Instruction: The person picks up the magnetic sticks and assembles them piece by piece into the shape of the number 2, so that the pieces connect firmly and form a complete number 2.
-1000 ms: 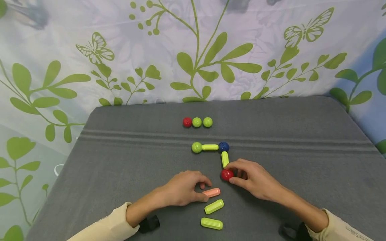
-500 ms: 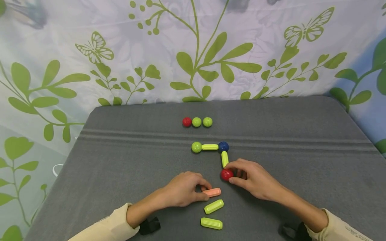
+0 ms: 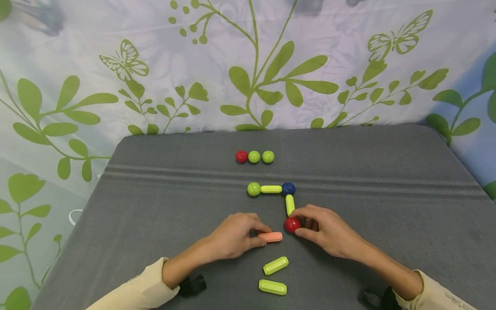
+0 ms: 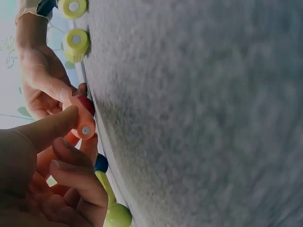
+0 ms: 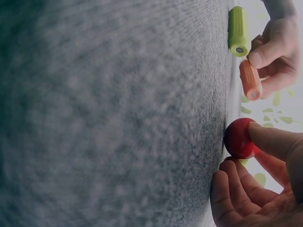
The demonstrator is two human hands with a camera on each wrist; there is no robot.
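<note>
My left hand [image 3: 237, 236] pinches an orange magnetic rod [image 3: 271, 237] between thumb and fingers; a metal disc shows in its end in the left wrist view. The rod's free end points toward a red ball [image 3: 292, 224], a short gap apart. With thumb and index finger my right hand [image 3: 329, 230] grips that red ball [image 5: 239, 138]. Above the ball, a yellow-green rod [image 3: 289, 205] runs up to a dark blue ball [image 3: 288, 188]. From there another yellow-green rod [image 3: 271, 189] leads left to a green ball [image 3: 253, 189].
Two loose yellow-green rods, an upper one [image 3: 275, 265] and a lower one [image 3: 272, 287], lie nearest the person. Farther back, a red ball [image 3: 241, 156] and two green balls [image 3: 261, 156] stand in a row on the grey cloth-covered table [image 3: 174, 163]. A leaf-patterned curtain [image 3: 162, 64] hangs behind.
My left hand has closed on the orange rod, picked it up and moved it away from me, level with the red ball's lower side. The right hand keeps its place on the ball.
</note>
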